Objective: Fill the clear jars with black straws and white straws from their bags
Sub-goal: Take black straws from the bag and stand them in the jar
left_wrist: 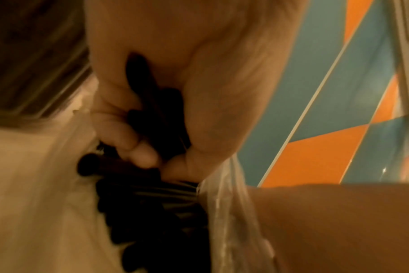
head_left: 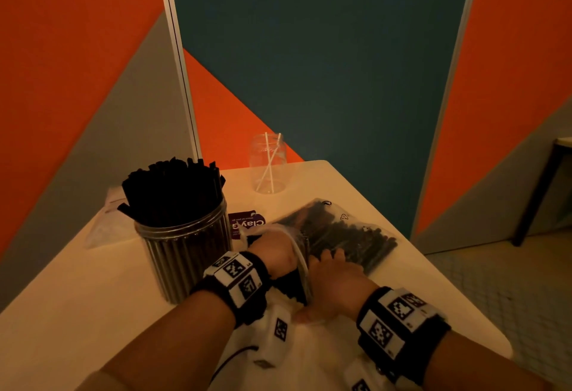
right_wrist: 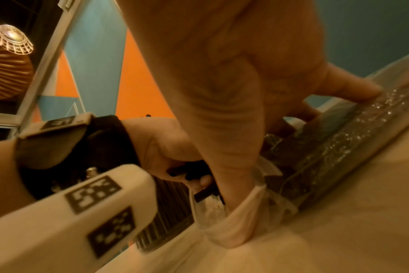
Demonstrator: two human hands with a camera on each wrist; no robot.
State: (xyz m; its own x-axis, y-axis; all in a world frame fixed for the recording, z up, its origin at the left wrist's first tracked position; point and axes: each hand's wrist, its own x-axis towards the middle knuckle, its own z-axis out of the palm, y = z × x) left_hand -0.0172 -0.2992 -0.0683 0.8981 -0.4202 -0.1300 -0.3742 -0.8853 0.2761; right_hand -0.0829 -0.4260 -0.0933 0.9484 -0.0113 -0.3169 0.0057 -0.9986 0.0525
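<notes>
A clear bag of black straws (head_left: 343, 233) lies on the white table (head_left: 93, 313). My left hand (head_left: 274, 254) is inside the bag's mouth, fingers curled round a bundle of black straws (left_wrist: 152, 114). My right hand (head_left: 331, 282) holds the bag: its thumb (right_wrist: 231, 227) is hooked in the rim and its fingers (right_wrist: 353, 88) press on top. A ribbed clear jar (head_left: 182, 254), packed with upright black straws, stands just left of my left wrist. At the back a second clear jar (head_left: 267, 163) holds two white straws.
A crumpled clear bag (head_left: 105, 223) lies behind the full jar at the table's left edge. A purple printed card (head_left: 246, 222) sits between the jar and the straw bag. Orange, grey and teal partition panels stand close behind the table. Floor lies to the right.
</notes>
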